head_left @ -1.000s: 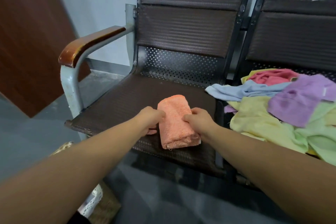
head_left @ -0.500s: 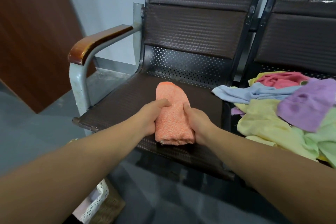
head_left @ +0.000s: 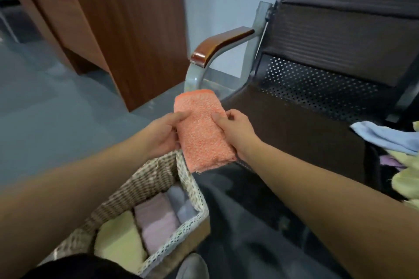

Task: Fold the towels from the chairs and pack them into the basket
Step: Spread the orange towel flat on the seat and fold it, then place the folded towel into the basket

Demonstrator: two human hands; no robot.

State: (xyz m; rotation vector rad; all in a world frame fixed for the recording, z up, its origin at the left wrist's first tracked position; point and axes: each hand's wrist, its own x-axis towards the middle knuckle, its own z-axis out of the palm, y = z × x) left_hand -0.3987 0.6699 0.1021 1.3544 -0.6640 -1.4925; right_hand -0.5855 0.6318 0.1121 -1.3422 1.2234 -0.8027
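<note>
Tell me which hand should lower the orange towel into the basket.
Left, probably. The left hand grips the towel on the side nearest the basket, which sits below that forearm. The right hand holds the far side, toward the chair.

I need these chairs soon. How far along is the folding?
Done: folded yellow and pink towels sit in the wicker basket. In hand: left hand and right hand hold the folded orange towel beside its rim. Left: a blue towel and other loose ones at right.
</note>
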